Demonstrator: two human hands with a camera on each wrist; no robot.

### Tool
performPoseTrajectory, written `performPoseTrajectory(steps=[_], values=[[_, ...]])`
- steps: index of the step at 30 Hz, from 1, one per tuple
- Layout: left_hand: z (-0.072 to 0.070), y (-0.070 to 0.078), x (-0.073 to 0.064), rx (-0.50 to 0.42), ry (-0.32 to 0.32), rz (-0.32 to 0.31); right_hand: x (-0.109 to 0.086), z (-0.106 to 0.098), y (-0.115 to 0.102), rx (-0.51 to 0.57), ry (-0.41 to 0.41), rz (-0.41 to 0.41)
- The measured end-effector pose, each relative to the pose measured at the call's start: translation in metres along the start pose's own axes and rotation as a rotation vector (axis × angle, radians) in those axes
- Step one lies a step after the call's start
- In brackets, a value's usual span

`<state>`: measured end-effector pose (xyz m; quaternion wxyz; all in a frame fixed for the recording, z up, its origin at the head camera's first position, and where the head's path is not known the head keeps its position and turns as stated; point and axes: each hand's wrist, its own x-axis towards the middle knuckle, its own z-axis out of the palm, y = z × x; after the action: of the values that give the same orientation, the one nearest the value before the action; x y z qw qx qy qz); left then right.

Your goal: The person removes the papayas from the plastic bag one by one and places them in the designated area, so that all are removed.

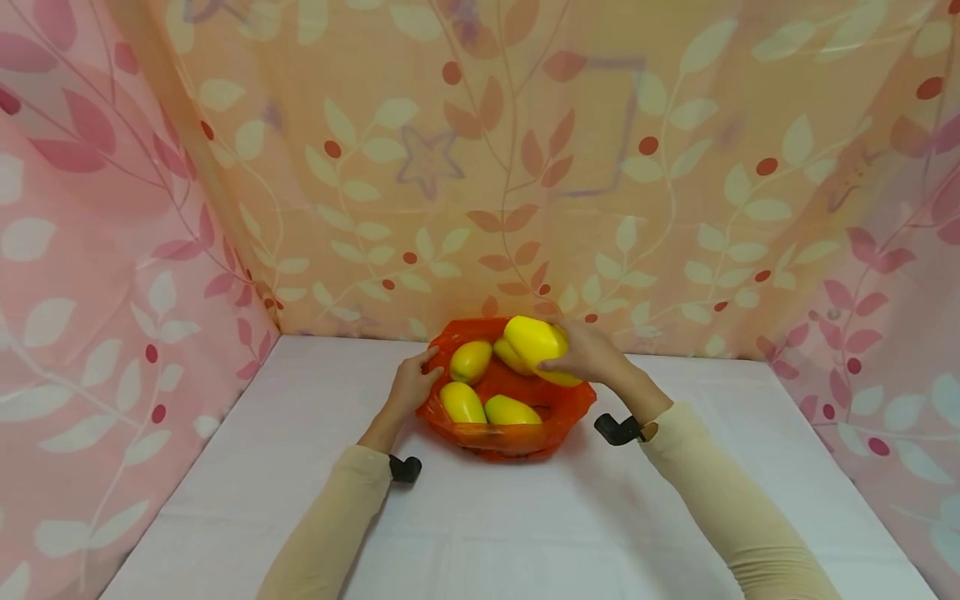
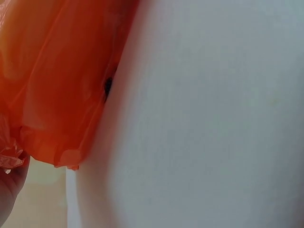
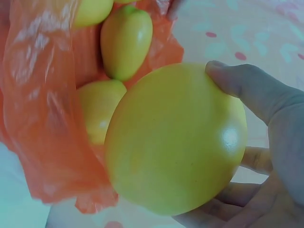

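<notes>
A red plastic bag point(image 1: 495, 440) lies on the table with its mouth open upward. Several yellow-green mangoes rest in it, among them one at the back left point(image 1: 471, 362) and one at the front point(image 1: 513, 410). My right hand point(image 1: 592, 354) grips a large yellow mango point(image 3: 175, 142) over the bag's right rim, thumb on one side and fingers on the other. This fruit partly hides another mango point(image 1: 510, 358) in the bag. At the left rim my left hand point(image 1: 412, 385) pinches the plastic; the left wrist view catches only part of that hand point(image 2: 8, 192) at the bag's edge.
A white cloth covers the table point(image 1: 480, 542). Floral curtains point(image 1: 525, 167) hang behind it and on both sides, with the back one close behind the bag. Black wrist mounts point(image 1: 405, 469) sit on both forearms.
</notes>
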<state>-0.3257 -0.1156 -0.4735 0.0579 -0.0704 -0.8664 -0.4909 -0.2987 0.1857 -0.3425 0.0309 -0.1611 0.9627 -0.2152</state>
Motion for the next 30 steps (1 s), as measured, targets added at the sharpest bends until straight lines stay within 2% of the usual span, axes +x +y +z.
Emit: performPoseTrajectory(steps=[8,15,21,30], values=[[0.001,-0.002,-0.005,0.006,0.026,-0.008,0.003,-0.012,0.005,-0.033,0.025,-0.017],[-0.003,-0.002,-0.004,0.013,0.018,0.034,0.005,-0.022,0.014,-0.01,0.029,0.035],[-0.004,-0.001,-0.003,0.024,0.023,0.036,0.005,-0.029,0.023,0.003,0.03,0.061],[-0.001,-0.002,-0.001,-0.013,0.013,0.007,0.002,-0.037,0.044,0.025,0.054,0.093]])
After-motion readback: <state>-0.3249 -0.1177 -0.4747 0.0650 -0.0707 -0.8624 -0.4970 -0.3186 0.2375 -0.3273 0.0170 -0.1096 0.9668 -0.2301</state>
